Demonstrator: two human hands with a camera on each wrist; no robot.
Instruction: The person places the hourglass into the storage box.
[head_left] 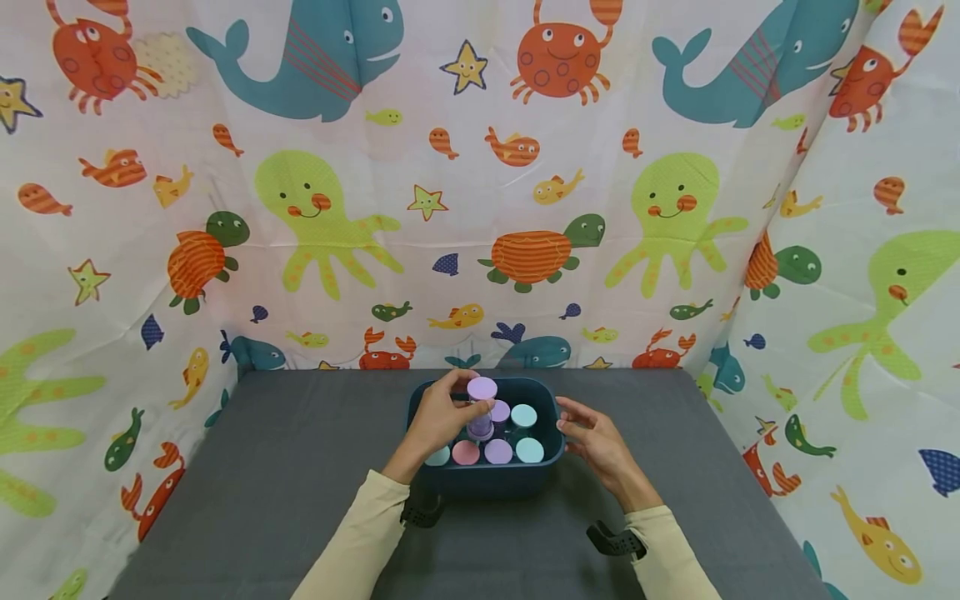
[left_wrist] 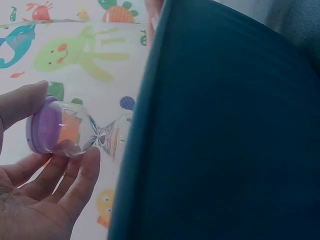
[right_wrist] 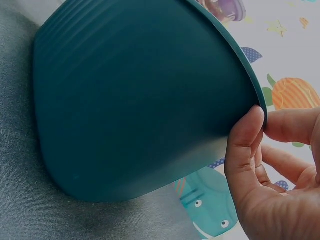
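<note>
A clear sand timer with lilac caps [head_left: 482,388] is gripped by my left hand [head_left: 437,418], raised upright above the bin. In the left wrist view the thumb is on the cap of this sand timer [left_wrist: 67,129] and the fingers curl around its glass. A dark blue-green bin [head_left: 483,481] stands on the table. My right hand [head_left: 602,450] pinches its right rim between thumb and finger, plainly seen in the right wrist view along the bin's edge [right_wrist: 264,100]. Inside the bin are several capped pieces, among them a pink cap [head_left: 466,452], a lilac cap [head_left: 498,452] and a pale aqua cap [head_left: 529,450].
The grey table [head_left: 315,467] extends around the bin on both sides. Behind it and along the sides hangs a white curtain [head_left: 465,192] printed with sea animals. A dark band [head_left: 617,540] circles each wrist.
</note>
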